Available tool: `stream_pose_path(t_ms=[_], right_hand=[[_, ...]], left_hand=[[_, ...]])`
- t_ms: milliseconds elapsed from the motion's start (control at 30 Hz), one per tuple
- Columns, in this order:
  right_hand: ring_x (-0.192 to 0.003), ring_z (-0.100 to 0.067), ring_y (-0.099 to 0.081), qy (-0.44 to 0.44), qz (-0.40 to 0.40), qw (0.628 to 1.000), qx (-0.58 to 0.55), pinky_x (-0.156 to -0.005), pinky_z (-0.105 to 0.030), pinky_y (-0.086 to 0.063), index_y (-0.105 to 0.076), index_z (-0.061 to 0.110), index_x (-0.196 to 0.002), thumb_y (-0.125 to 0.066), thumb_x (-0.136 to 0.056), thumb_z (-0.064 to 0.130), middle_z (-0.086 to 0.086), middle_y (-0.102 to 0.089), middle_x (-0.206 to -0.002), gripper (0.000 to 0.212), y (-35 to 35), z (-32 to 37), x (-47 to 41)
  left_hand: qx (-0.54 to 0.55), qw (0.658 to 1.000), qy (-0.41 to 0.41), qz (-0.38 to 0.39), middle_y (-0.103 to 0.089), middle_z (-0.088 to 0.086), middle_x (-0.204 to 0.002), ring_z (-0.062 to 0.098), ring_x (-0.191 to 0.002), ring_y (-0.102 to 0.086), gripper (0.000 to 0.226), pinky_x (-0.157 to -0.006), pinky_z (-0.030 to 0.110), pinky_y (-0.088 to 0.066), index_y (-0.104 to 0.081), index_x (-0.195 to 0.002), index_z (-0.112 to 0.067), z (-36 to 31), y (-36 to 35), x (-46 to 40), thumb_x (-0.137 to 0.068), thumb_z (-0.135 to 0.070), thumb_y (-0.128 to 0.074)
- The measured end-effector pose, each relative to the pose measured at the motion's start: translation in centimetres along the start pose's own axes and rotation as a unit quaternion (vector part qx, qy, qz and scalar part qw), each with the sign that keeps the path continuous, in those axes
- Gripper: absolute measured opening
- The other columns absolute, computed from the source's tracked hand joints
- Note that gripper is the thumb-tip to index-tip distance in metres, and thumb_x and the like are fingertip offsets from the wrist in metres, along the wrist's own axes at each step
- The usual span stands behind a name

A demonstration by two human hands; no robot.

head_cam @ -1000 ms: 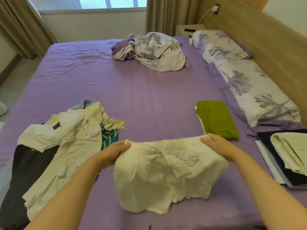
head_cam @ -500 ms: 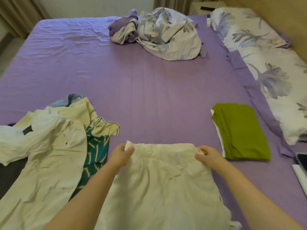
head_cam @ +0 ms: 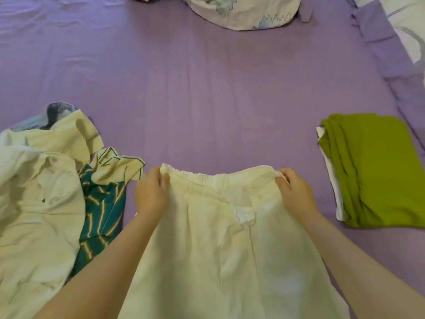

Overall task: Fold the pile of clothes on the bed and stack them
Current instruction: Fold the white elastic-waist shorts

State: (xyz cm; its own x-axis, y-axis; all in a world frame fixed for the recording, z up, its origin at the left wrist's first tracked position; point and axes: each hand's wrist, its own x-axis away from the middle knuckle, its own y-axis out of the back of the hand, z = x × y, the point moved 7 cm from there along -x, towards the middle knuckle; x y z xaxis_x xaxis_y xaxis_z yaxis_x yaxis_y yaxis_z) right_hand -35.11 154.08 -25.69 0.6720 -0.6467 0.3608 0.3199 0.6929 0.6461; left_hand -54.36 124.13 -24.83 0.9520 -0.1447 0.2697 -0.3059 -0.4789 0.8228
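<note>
Cream shorts [head_cam: 225, 245] with an elastic waistband lie spread on the purple bed sheet [head_cam: 207, 100] in front of me. My left hand [head_cam: 150, 192] pinches the left end of the waistband. At the right end, my right hand [head_cam: 295, 192] pinches the same band. A pile of unfolded clothes [head_cam: 43, 203] lies to the left: cream and white shirts over a teal striped garment [head_cam: 101, 208]. On the right rests a folded green garment [head_cam: 377, 169] on top of a folded white one.
A crumpled floral blanket [head_cam: 241, 10] lies at the far side of the bed. The floral pillow [head_cam: 411, 24] and its purple trim run along the right edge. Bare sheet stretches between the shorts and the blanket.
The shorts went from hanging in the air to lying flat on the sheet. Both hands kept their hold on the waistband. The camera tilted down and closer.
</note>
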Motion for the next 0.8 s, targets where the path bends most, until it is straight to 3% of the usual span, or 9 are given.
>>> stream_pose_path(t_ms=[100,200,300,367,433,567,700,800], right_hand=[[-0.107,-0.027,-0.050,0.026,-0.030,0.997,0.070,-0.085,-0.034,-0.037,-0.058,0.011,-0.114,-0.055,-0.093,0.014,-0.004,-0.062,-0.108,0.022,0.1,0.2,-0.5],[-0.105,-0.030,-0.051,0.120,-0.078,0.974,0.176,-0.090,-0.037,-0.036,-0.062,0.011,-0.113,-0.062,-0.086,0.008,-0.004,-0.062,-0.112,0.028,0.3,1.1,0.5],[-0.095,-0.027,-0.056,0.186,0.021,0.964,0.191,-0.083,-0.033,-0.039,-0.068,0.011,-0.103,-0.062,-0.088,0.009,-0.002,-0.066,-0.102,0.016,-2.1,1.2,1.7],[-0.094,-0.025,-0.058,0.184,0.067,0.964,0.180,-0.084,-0.032,-0.040,-0.069,0.009,-0.102,-0.061,-0.090,0.012,-0.002,-0.067,-0.102,0.015,-3.4,0.6,1.9],[-0.095,-0.023,-0.060,0.158,0.056,0.977,0.132,-0.085,-0.030,-0.040,-0.070,0.007,-0.100,-0.061,-0.090,0.012,-0.001,-0.069,-0.100,0.014,-3.3,0.1,1.5],[-0.088,-0.017,-0.059,0.149,0.049,0.984,0.087,-0.081,-0.026,-0.040,-0.070,0.011,-0.093,-0.055,-0.095,0.013,0.003,-0.070,-0.092,0.015,-3.2,0.3,1.5],[-0.093,-0.017,-0.059,0.091,0.033,0.994,0.047,-0.075,-0.016,-0.034,-0.070,0.009,-0.102,-0.048,-0.098,0.015,0.001,-0.070,-0.100,0.023,-3.0,-0.3,1.0],[-0.091,-0.015,-0.059,0.066,0.042,0.997,0.007,-0.075,-0.016,-0.038,-0.071,0.016,-0.097,-0.058,-0.093,0.023,0.007,-0.067,-0.092,0.015,-3.0,-0.6,0.6]], left_hand=[[-0.108,0.987,-0.119,-0.010,-0.051,0.011,-0.131,0.031,-0.120,-0.045,0.045,-0.099,0.041,-0.038,-0.053,-0.131,-0.015,-3.6,-1.8,0.8,-0.088,-0.017,-0.064],[-0.104,0.938,-0.306,0.129,-0.060,0.003,-0.125,0.026,-0.124,-0.046,0.035,-0.103,0.034,-0.033,-0.064,-0.122,-0.019,-7.6,-6.3,4.0,-0.087,-0.012,-0.061],[-0.136,0.878,-0.394,0.235,-0.057,-0.011,-0.128,0.015,-0.131,-0.039,0.034,-0.109,0.026,-0.023,-0.063,-0.122,-0.030,-9.6,-9.7,6.5,-0.090,-0.019,-0.059],[-0.121,0.869,-0.394,0.275,-0.063,-0.013,-0.119,0.012,-0.119,-0.050,0.025,-0.104,0.024,-0.027,-0.068,-0.114,-0.032,-10.2,-10.8,6.7,-0.090,-0.033,-0.062],[-0.094,0.883,-0.352,0.295,-0.069,-0.014,-0.107,0.010,-0.103,-0.059,0.023,-0.095,0.023,-0.035,-0.072,-0.105,-0.031,-10.7,-11.2,6.3,-0.088,-0.043,-0.062],[-0.028,0.917,-0.221,0.330,-0.067,-0.009,-0.114,0.012,-0.106,-0.059,0.023,-0.088,0.023,-0.042,-0.071,-0.109,-0.023,-11.6,-12.7,4.6,-0.091,-0.034,-0.062],[-0.075,0.904,-0.226,0.354,-0.065,-0.007,-0.111,0.016,-0.105,-0.058,0.019,-0.087,0.030,-0.046,-0.067,-0.109,-0.022,-12.9,-14.6,4.3,-0.094,-0.023,-0.054],[-0.097,0.907,-0.218,0.346,-0.061,-0.009,-0.094,0.013,-0.091,-0.057,0.018,-0.082,0.029,-0.045,-0.064,-0.099,-0.023,-12.8,-15.3,4.4,-0.088,-0.038,-0.064]])
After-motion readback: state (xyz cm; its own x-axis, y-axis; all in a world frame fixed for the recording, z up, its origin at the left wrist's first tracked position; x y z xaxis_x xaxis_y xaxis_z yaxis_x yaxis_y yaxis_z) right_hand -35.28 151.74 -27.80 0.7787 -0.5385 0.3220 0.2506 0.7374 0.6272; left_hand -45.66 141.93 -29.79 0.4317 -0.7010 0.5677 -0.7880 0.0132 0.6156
